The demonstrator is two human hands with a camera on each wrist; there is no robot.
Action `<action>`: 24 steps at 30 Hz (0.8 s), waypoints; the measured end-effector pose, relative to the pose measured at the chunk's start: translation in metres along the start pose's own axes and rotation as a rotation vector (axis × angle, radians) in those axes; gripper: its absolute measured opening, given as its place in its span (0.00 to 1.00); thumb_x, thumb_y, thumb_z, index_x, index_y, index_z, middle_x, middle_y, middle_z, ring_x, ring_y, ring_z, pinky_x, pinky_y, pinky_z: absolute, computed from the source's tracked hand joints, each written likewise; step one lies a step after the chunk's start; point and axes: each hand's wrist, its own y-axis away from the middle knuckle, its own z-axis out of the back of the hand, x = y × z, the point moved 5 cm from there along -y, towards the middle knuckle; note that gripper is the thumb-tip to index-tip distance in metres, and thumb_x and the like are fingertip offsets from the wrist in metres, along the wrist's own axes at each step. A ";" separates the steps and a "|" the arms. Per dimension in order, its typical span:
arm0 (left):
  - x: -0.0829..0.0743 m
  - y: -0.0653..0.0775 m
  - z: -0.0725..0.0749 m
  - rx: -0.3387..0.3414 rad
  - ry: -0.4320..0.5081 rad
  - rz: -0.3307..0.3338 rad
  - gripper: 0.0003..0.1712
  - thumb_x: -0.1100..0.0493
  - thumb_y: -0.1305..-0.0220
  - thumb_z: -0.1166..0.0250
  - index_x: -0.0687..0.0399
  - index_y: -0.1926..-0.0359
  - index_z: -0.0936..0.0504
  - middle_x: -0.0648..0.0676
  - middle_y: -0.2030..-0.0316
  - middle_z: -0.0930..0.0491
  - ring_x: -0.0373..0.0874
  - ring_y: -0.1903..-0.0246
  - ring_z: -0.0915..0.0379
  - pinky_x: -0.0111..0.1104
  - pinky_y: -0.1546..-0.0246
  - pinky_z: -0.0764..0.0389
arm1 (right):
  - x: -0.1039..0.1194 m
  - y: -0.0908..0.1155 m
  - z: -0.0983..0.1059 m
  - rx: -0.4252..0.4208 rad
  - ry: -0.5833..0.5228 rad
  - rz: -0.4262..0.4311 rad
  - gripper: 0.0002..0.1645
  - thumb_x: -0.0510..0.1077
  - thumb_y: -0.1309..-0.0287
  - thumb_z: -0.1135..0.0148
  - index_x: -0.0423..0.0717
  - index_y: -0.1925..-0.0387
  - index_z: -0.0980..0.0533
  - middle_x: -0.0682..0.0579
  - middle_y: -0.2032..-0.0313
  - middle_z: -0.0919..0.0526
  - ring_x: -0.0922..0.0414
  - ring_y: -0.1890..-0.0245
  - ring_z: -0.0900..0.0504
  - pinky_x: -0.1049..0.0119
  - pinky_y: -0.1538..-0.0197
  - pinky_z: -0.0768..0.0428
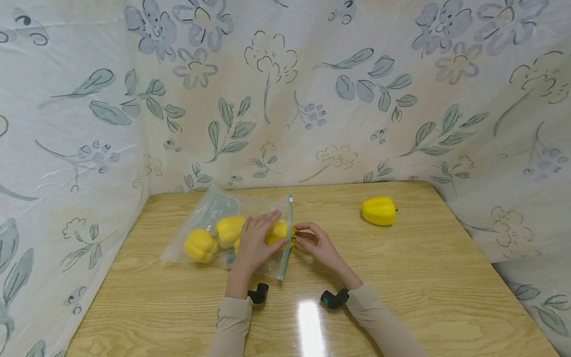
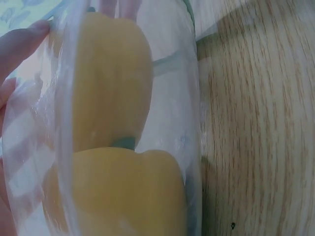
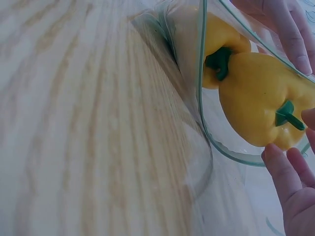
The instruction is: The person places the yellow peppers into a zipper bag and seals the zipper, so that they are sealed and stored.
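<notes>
A clear zip bag [image 1: 263, 270] with a green-edged mouth lies on the table, its mouth facing right in the head view. Several yellow bell peppers [image 1: 200, 246] are inside it. One more bell pepper [image 3: 261, 93] sits at the mouth, its green stem pointing outward. My left hand [image 1: 256, 243] lies over the bag and holds its upper side near the mouth, thumb and fingers spread about the pepper. At the opening, my right hand [image 1: 323, 250] touches that pepper's stem end with loosely bent fingertips. Through the plastic, the left wrist view shows two peppers [image 2: 113, 83] end to end.
Another yellow bell pepper [image 1: 379, 211] lies alone at the back right of the wooden table [image 1: 424, 277]. A floral curtain [image 1: 285, 99] hangs behind and along both sides. Black wrist cameras [image 1: 334, 299] sit at both cuffs.
</notes>
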 end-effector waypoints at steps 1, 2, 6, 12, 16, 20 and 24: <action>0.000 0.000 0.000 0.000 -0.001 -0.001 0.39 0.42 0.50 0.30 0.43 0.37 0.31 0.47 0.40 0.29 0.46 0.41 0.34 0.53 0.36 0.45 | 0.000 0.000 0.000 0.004 0.000 0.003 0.21 0.35 0.39 0.44 0.29 0.46 0.34 0.35 0.44 0.34 0.34 0.44 0.30 0.61 0.49 0.22; 0.000 0.000 0.000 0.000 -0.003 -0.002 0.39 0.42 0.50 0.31 0.43 0.37 0.31 0.47 0.40 0.29 0.46 0.41 0.34 0.54 0.36 0.45 | 0.001 0.000 -0.001 0.008 0.002 0.007 0.21 0.34 0.39 0.45 0.29 0.46 0.34 0.35 0.44 0.34 0.34 0.44 0.31 0.62 0.48 0.22; 0.000 0.001 -0.001 0.019 -0.013 0.005 0.39 0.41 0.50 0.32 0.42 0.37 0.31 0.46 0.39 0.30 0.46 0.41 0.35 0.53 0.35 0.46 | 0.003 0.000 -0.001 0.017 0.022 0.000 0.23 0.32 0.39 0.47 0.31 0.42 0.36 0.34 0.44 0.33 0.34 0.44 0.32 0.62 0.47 0.23; 0.001 0.001 -0.001 0.045 -0.016 0.023 0.39 0.40 0.48 0.33 0.41 0.36 0.32 0.46 0.38 0.30 0.45 0.40 0.36 0.51 0.34 0.48 | 0.017 0.001 -0.004 0.021 0.009 -0.050 0.26 0.30 0.39 0.49 0.28 0.39 0.40 0.29 0.45 0.32 0.31 0.44 0.33 0.43 0.47 0.26; 0.001 0.001 -0.001 0.045 -0.014 0.024 0.39 0.40 0.49 0.33 0.41 0.36 0.32 0.46 0.39 0.30 0.45 0.40 0.36 0.52 0.35 0.47 | 0.028 0.002 -0.008 0.025 0.011 -0.057 0.27 0.30 0.38 0.50 0.27 0.39 0.42 0.29 0.46 0.32 0.30 0.45 0.33 0.38 0.48 0.28; 0.000 0.002 0.000 0.041 -0.010 0.020 0.38 0.41 0.49 0.32 0.42 0.36 0.32 0.46 0.39 0.30 0.46 0.41 0.35 0.52 0.35 0.46 | 0.031 0.003 -0.011 0.031 0.051 -0.037 0.27 0.29 0.38 0.50 0.28 0.38 0.42 0.29 0.46 0.31 0.32 0.46 0.31 0.45 0.48 0.25; 0.000 0.002 0.001 0.042 -0.008 0.016 0.38 0.41 0.48 0.32 0.42 0.36 0.32 0.46 0.39 0.30 0.46 0.41 0.35 0.52 0.35 0.46 | 0.032 0.003 -0.014 0.046 0.067 -0.032 0.29 0.29 0.39 0.49 0.30 0.37 0.44 0.28 0.46 0.31 0.33 0.46 0.31 0.56 0.48 0.23</action>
